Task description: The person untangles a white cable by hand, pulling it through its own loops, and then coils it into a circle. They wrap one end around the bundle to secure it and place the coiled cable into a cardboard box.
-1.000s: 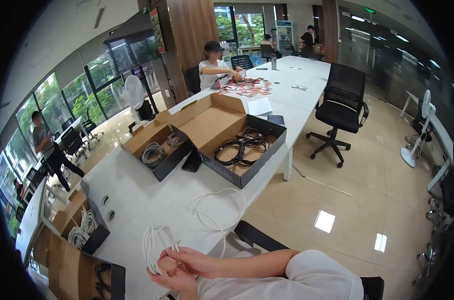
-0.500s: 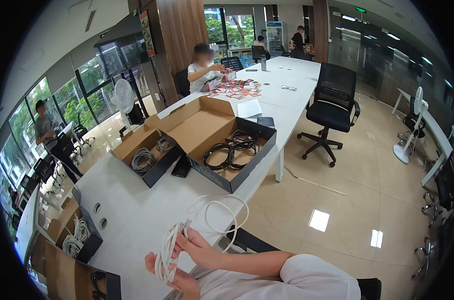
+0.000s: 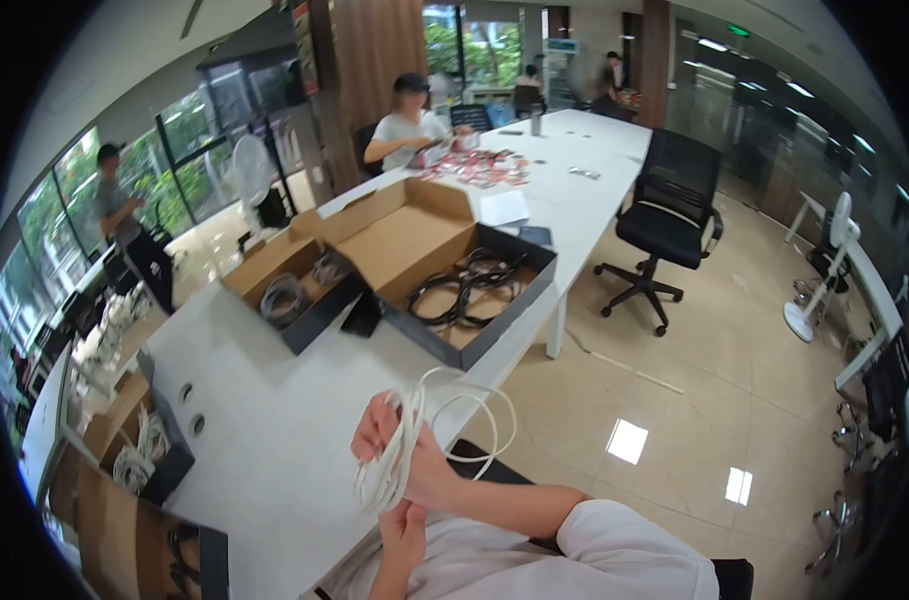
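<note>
A white cable (image 3: 387,468) is gathered in a loose coil just above the near edge of the white table. My right hand (image 3: 430,474) has the coil around it, its fingers curled through the loops. Below the coil, my left hand (image 3: 403,535) is closed against the cable's lower part; its fingertips are partly hidden. A loose length of the same cable arcs out to the right, past the table edge, and runs back behind my right wrist.
Ahead on the table (image 3: 265,420) stand an open box of black cables (image 3: 465,290), a smaller box with grey cable (image 3: 285,298) and a dark phone (image 3: 362,317). Boxes of white cables (image 3: 143,455) and black items (image 3: 183,560) lie left. A person (image 3: 412,135) sits at scattered red cards.
The coil and my right hand have moved up and to the right. My left hand has shifted right, and its fingers no longer spread along the coil's left side. The view has tilted slightly.
</note>
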Tool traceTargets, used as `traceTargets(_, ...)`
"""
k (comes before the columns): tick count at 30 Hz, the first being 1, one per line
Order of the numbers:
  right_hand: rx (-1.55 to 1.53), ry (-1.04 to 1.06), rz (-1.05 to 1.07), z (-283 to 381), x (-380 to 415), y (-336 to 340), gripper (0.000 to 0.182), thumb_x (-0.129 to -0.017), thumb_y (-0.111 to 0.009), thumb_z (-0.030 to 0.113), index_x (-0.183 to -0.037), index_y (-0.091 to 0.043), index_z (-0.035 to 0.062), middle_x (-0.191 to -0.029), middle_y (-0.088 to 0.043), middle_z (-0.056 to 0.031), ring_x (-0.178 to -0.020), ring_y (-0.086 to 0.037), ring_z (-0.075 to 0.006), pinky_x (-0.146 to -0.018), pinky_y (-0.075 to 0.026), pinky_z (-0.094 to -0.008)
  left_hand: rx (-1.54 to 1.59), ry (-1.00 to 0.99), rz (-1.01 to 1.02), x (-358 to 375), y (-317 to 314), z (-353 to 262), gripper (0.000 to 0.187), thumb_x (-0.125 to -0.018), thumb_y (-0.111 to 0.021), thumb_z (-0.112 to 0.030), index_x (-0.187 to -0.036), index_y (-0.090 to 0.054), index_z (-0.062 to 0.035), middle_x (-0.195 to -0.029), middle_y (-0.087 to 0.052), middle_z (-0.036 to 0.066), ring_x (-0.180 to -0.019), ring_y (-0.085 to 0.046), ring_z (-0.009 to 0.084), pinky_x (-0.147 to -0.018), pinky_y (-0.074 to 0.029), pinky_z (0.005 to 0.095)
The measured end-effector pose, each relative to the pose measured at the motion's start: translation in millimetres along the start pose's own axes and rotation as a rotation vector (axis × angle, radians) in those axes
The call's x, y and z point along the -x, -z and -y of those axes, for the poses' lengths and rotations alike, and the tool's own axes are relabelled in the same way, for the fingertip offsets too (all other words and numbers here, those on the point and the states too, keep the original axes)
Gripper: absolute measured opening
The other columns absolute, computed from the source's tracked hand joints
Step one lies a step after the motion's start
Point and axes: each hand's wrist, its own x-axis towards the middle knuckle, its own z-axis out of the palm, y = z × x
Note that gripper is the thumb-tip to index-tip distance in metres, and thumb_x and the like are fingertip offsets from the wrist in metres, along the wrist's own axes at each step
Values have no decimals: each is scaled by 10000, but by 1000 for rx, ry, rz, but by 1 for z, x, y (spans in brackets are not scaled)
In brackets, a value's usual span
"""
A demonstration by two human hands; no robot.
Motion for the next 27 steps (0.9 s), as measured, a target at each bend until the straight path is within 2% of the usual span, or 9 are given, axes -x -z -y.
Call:
traceTargets(4,13,18,97,10,-12,9,60,-941,-438,76,-921,-480,113,-840,-525,1,-755,-503,-94,-682,-423,-241,411,142,-183,0,20,14,428,-1010,-416,-364,-1074,-595,19,-875,-628,93,-661,-565,138,-632,-460,268)
traceTargets(7,562,228,265,17,-21,22,121,-847,-464,-40,-903,-504,60,-832,-544,-48,-729,-531,-154,-665,-433,-273,1205,417,215,2,59,-2,452,-1011,-381,-398,-1087,-589,-3,-831,-617,83,-479,-441,109,-456,-364,235)
traceTargets(10,1114,484,574,31,-27,34,176,-786,-543,-58,-933,-516,34,-820,-554,-85,-718,-554,-206,-637,-442,-297,1224,762,36,-7,61,-52,525,-1001,-328,-481,-973,-581,-22,-691,-534,41,-393,-295,63,-349,-314,226)
traceTargets(13,1191,694,657,26,-31,41,201,-804,-649,25,-966,-530,40,-799,-571,-102,-731,-591,-237,-585,-463,-306,1271,781,7,-6,61,-46,449,-1019,-321,-425,-1034,-548,-38,-705,-551,17,-437,-351,63,-399,-358,224)
traceTargets(16,1161,810,723,23,-34,46,373,-650,-697,-27,-987,-551,33,-901,-594,-117,-812,-588,-303,-682,-470,-333,1205,572,-3,-10,50,-28,328,-1005,-439,-354,-1069,-545,-50,-803,-613,24,-536,-436,61,-501,-397,213)
traceTargets(19,1410,994,771,31,-40,39,269,-772,-694,10,-980,-530,59,-1004,-601,-150,-860,-610,-284,-710,-494,-342,1351,591,-139,-8,59,-33,228,-1009,-456,-284,-1084,-525,-79,-695,-526,-24,-577,-455,50,-542,-413,212)
traceTargets(22,1381,762,630,14,-26,42,380,-742,-726,-25,-1037,-508,73,-1164,-559,-179,-964,-592,-314,-783,-493,-388,1553,468,-104,-9,77,-33,210,-1023,-417,-283,-1043,-503,-93,-600,-384,-61,-469,-360,32,-465,-350,203)
traceTargets(24,1301,558,592,7,-15,34,556,-740,-727,-49,-1206,-451,80,-1249,-507,-183,-1024,-572,-317,-826,-494,-398,1617,370,-138,-9,81,-35,218,-1038,-366,-286,-1020,-479,-100,-583,-346,-66,-408,-290,27,-421,-306,197)
traceTargets(27,1152,361,410,-5,-1,25,524,-767,-666,-76,-1245,-483,36,-1220,-521,-163,-1047,-569,-272,-822,-508,-343,1367,325,-353,-8,95,-43,224,-1030,-382,-278,-910,-487,-121,-530,-287,-68,-375,-237,52,-387,-248,223)
